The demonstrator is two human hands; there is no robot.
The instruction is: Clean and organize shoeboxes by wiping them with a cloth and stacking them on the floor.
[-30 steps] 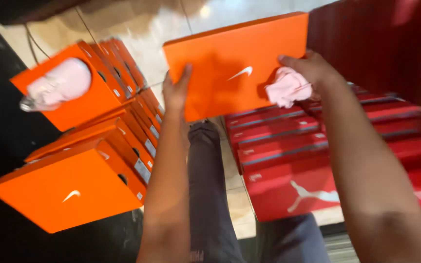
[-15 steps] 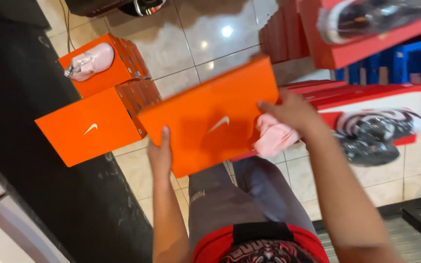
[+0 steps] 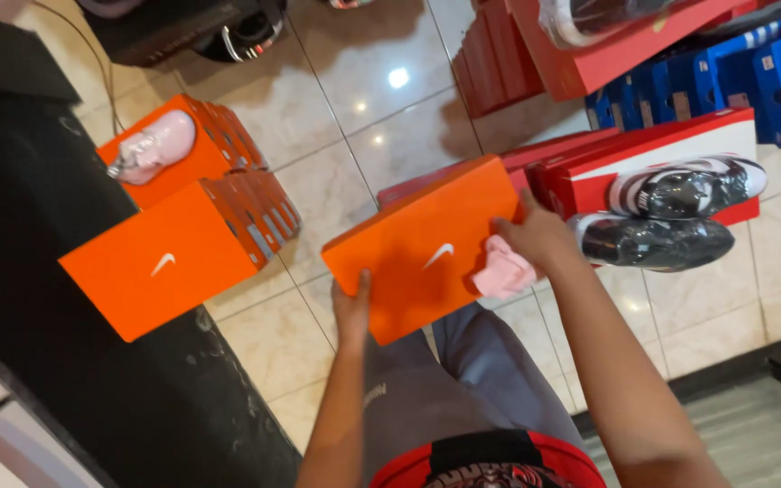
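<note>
Orange box (image 3: pixel 422 248) held flat between both hands above the lap. Left fingers (image 3: pixel 352 312) gripping its near edge; right fingers (image 3: pixel 535 237) clamping the far-right edge, pink cloth (image 3: pixel 504 271) tucked underneath. Long axis running from one hand to the other, neither nearer.

I'm in a shoe shop, going by the stock around me: stacks of orange shoe boxes (image 3: pixel 183 226) sit on the glossy tiled floor (image 3: pixel 363 117) to my left, one with a pink shoe (image 3: pixel 151 145) on top. To my right are red boxes (image 3: pixel 644 158) carrying plastic-wrapped sneakers (image 3: pixel 671 212), and blue boxes (image 3: pixel 725 77) lined up behind them.
</note>
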